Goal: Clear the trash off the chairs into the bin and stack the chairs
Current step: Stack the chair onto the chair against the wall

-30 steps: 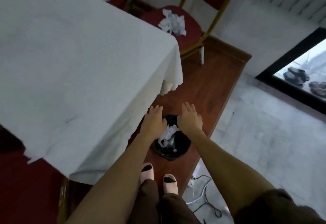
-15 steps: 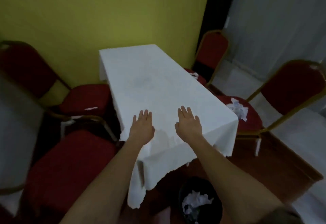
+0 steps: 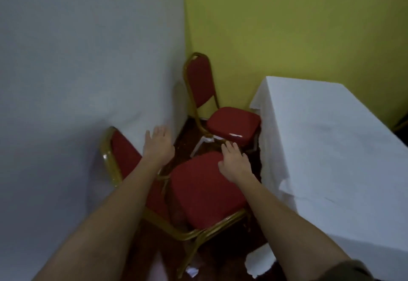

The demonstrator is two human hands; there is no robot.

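Two red padded chairs with gold frames stand between a white wall and a table. The near chair (image 3: 205,190) has a bare seat; my right hand (image 3: 235,162) hovers over its far edge, fingers spread and empty. My left hand (image 3: 157,146) is open beside its backrest, above the gap to the wall. The far chair (image 3: 231,122) sits in the corner with a small white scrap (image 3: 236,135) on its seat's front edge. The bin is out of view.
A table under a white cloth (image 3: 326,148) fills the right side, its hem hanging close to both chairs. A white wall (image 3: 88,59) closes the left, a yellow wall (image 3: 287,26) the back. A small white scrap (image 3: 191,271) lies on the dark floor by the near chair's leg.
My view has swung left from the bin and table to the two chairs by the wall. Both hands stayed open and empty and now reach over the near chair.
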